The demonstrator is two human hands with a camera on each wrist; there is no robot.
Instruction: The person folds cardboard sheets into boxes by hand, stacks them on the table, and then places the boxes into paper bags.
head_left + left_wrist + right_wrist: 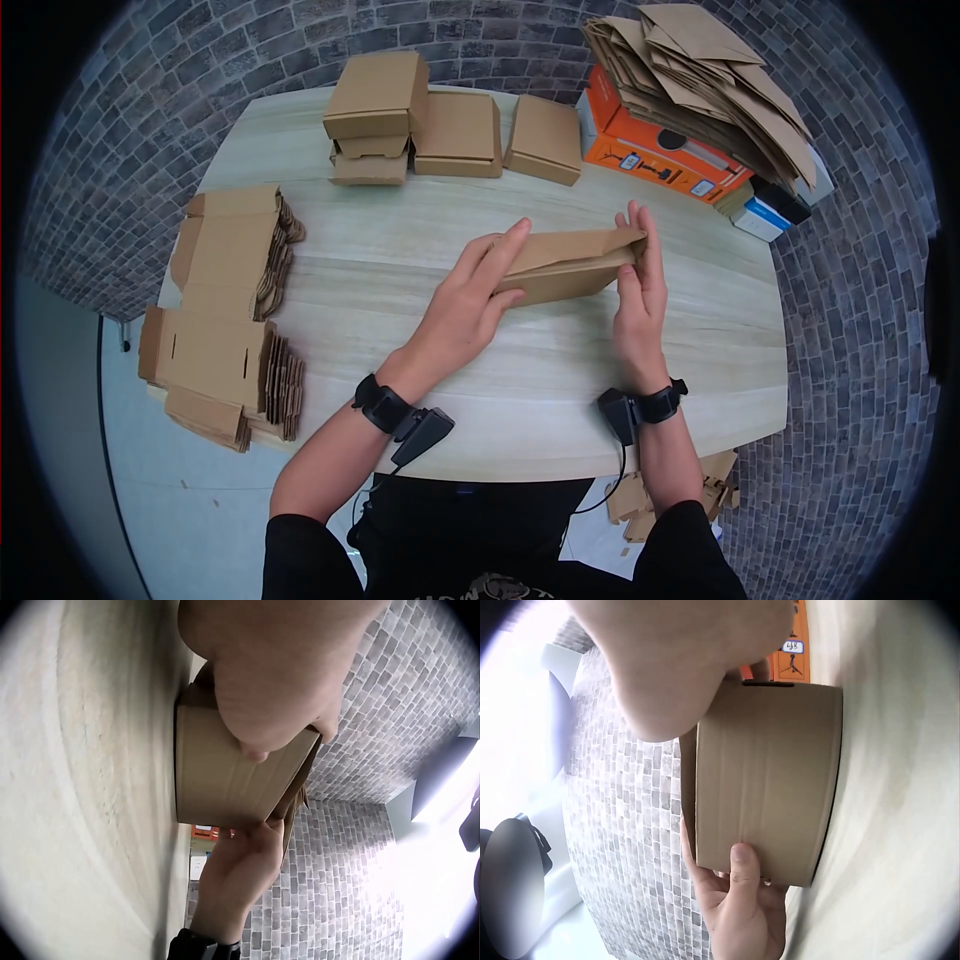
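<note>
A brown cardboard box [562,284] stands on the table between both hands, its lid [572,247] tilted up a little so that a narrow gap shows along the near edge. My left hand [460,312] grips the left end, thumb on the front wall and fingers along the side. At the opposite end, my right hand [640,310] holds the corner, its thumb bent at the front and its fingers pointing up along the side. The front wall of the box [769,772] fills the middle of the right wrist view, where the left thumb [742,862] presses on it.
Flattened cardboard blanks [225,345] lie in stacks at the left. Folded boxes [457,132] stand along the back. At the back right, an orange carton [650,150] bears a pile of brown paper-like sheets [705,75]. More cardboard [635,505] lies on the floor at the right.
</note>
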